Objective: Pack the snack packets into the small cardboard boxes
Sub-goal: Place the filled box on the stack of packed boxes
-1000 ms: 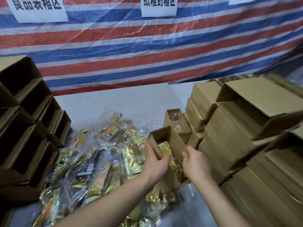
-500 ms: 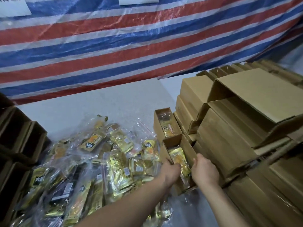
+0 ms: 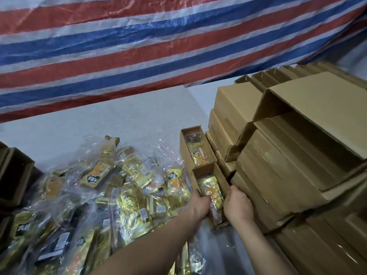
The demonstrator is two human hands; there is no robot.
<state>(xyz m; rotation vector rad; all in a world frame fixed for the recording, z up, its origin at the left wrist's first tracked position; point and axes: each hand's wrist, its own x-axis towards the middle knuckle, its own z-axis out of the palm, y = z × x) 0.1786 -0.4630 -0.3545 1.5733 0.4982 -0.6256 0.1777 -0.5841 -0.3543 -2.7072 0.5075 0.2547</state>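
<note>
A small open cardboard box (image 3: 209, 170) stands on the table between my two hands, with a gold snack packet (image 3: 212, 192) lying inside it. My left hand (image 3: 199, 205) grips the box's left wall. My right hand (image 3: 238, 205) grips its right wall. Just behind it stands a second small open box (image 3: 183, 147) that holds another gold packet (image 3: 196, 153). A heap of gold snack packets (image 3: 127, 197) in clear plastic bags covers the table to the left.
Stacked cardboard boxes (image 3: 282, 175) fill the right side, close against the box I hold. Dark open boxes (image 3: 14, 173) stand at the left edge. A red, white and blue striped tarp (image 3: 158, 46) hangs behind the white table (image 3: 119, 120).
The box with the packet has gone from tilted in my hands down to the table, behind the second box's near end. My view has shifted right and down.
</note>
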